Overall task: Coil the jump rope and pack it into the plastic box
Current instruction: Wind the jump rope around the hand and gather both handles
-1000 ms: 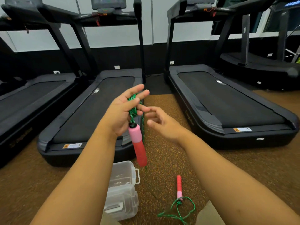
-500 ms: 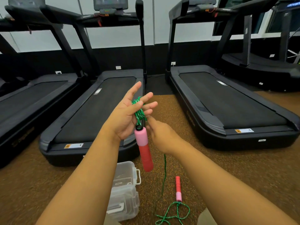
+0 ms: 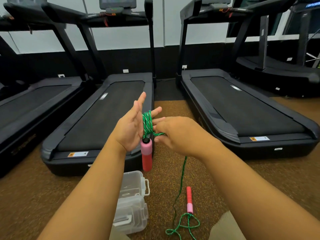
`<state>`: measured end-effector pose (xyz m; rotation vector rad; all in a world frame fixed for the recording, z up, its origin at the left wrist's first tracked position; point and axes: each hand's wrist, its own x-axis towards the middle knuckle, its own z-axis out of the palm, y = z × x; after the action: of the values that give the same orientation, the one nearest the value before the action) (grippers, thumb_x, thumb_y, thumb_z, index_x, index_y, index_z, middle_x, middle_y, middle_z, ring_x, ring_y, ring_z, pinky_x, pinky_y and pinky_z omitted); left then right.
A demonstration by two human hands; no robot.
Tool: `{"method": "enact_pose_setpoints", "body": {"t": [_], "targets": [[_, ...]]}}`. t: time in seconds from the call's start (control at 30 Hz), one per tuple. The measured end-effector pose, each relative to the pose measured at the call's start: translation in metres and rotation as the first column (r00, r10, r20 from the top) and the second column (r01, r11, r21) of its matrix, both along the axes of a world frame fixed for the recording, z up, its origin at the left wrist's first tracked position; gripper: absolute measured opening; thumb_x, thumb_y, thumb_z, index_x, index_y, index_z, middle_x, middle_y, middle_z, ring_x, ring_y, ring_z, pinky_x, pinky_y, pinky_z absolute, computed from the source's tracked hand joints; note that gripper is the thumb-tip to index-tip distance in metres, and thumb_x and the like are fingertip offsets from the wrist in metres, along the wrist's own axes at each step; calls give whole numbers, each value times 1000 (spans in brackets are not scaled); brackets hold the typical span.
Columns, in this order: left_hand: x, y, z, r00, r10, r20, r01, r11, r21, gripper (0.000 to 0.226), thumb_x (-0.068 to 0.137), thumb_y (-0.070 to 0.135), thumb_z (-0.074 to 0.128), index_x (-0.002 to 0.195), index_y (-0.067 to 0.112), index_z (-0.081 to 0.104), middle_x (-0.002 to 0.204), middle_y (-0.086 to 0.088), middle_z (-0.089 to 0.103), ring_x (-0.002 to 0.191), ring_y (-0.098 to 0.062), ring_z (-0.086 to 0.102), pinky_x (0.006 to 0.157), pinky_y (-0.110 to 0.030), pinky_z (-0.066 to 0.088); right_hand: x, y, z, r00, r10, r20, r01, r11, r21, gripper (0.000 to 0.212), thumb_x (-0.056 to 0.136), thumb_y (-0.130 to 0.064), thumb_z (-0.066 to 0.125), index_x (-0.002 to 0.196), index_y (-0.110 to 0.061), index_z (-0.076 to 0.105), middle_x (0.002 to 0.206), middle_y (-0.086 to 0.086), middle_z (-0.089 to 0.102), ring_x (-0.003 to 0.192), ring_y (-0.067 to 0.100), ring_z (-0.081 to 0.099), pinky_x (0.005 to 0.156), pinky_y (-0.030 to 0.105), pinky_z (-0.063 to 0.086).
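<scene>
My left hand [image 3: 131, 129] is held up flat with its fingers straight, and several turns of the green jump rope [image 3: 147, 123] are wound round those fingers. A pink and red handle [image 3: 146, 154] hangs below that hand. My right hand [image 3: 176, 134] pinches the rope just beside the coil; from it the rope drops to the floor. The second handle [image 3: 189, 200] lies on the floor with loose green loops [image 3: 183, 226] beside it. The clear plastic box [image 3: 132, 201] stands open on the floor under my left forearm.
Black treadmills stand ahead: one [image 3: 103, 115] right behind my hands, one [image 3: 242, 110] to the right, another [image 3: 26, 104] at the left. The floor is brown speckled rubber [image 3: 173, 172]. My knees show at the bottom edge.
My right hand has swung round from below the left hand to its right side, laying the rope over the fingers. The rope now hangs taut from my right hand down to the floor.
</scene>
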<state>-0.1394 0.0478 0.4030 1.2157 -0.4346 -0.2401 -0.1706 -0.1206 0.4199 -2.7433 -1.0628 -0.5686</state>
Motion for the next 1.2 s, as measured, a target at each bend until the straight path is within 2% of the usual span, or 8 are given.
{"method": "enact_pose_setpoints", "body": {"t": [0.1,0.2,0.4,0.57,0.8,0.93,1.1,1.2], "targets": [[-4,-3,-3,997,-78,-3,78,995,65,55,97,60,13,150,48,16,147,-14,46,108,-20,66,87,-35,52,1,-1,13,999,8,-41,-9,999,-35,22,91,-40,56,93,-19,62,91,-5,56,82,16,56,74,37,51],[-9,-10,-7,993,-117,-18,118,990,71,57,97,59,12,152,44,16,138,1,55,85,-8,68,84,-34,48,5,-6,27,999,6,-46,-7,1000,-23,19,87,-40,62,90,-22,62,81,-10,47,78,10,50,70,31,44],[-13,-15,-9,976,-216,18,215,976,42,66,91,62,20,153,41,13,136,-8,55,83,-30,68,72,-33,54,25,-21,31,989,19,-144,10,981,196,7,89,-29,61,93,-25,66,80,-13,47,75,1,46,68,24,34],[-17,-16,-5,961,-274,28,274,962,8,65,92,61,20,153,41,11,112,-31,63,79,-31,68,70,-33,54,37,-29,11,960,52,-275,95,863,497,12,93,-21,58,98,-26,67,95,-10,66,91,5,60,80,26,48],[-18,-16,5,967,-233,99,242,966,-91,59,94,56,21,151,44,15,129,-31,57,88,-31,69,78,-34,58,31,-21,-29,899,154,-410,207,677,706,27,95,-12,52,96,-33,69,97,-13,68,93,5,63,82,26,51],[-16,-14,9,983,-136,122,149,984,-100,56,95,54,18,151,46,11,140,-21,53,109,-36,63,93,-36,53,27,-12,-52,912,77,-403,234,709,666,24,96,-18,53,114,-24,67,89,-22,60,83,-4,55,73,15,43],[-13,-8,11,988,-59,144,70,995,-69,56,97,53,15,152,44,6,140,-20,52,121,-38,58,97,-37,50,16,-5,-66,937,24,-348,185,813,553,35,98,-21,50,132,-19,55,99,-5,61,90,12,55,79,25,43],[-12,-4,9,990,-35,137,42,998,-48,54,99,52,15,152,43,7,142,-20,49,124,-36,56,101,-37,48,6,-3,-63,972,-12,-233,102,921,377,40,99,-22,46,139,-21,46,104,0,60,93,15,54,80,31,44]]}}
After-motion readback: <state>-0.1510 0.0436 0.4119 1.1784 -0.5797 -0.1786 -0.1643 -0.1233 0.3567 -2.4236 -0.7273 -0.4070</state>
